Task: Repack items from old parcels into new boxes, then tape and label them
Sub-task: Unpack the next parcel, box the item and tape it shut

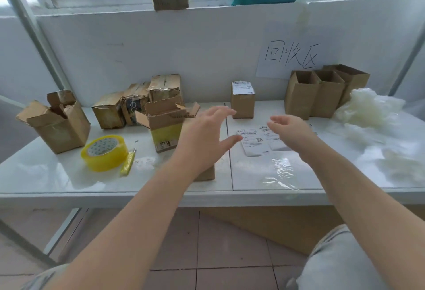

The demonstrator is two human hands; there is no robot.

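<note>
Forearms reach over the white table (57,174), both hands empty above a carton and loose labels.

Left hand (204,138) is spread with straight fingers, and right hand (289,131) hangs loosely curled; neither holds anything. A small brown carton (205,172) stands near the front edge, mostly hidden under the left hand; if they touch, I cannot tell. It seems light and stiff but easy to dent, so gripping two opposite walls looks best. The shipping labels (253,142) are thin, with print too small to read. The handwritten sign (289,57) reads 回收区.
</note>
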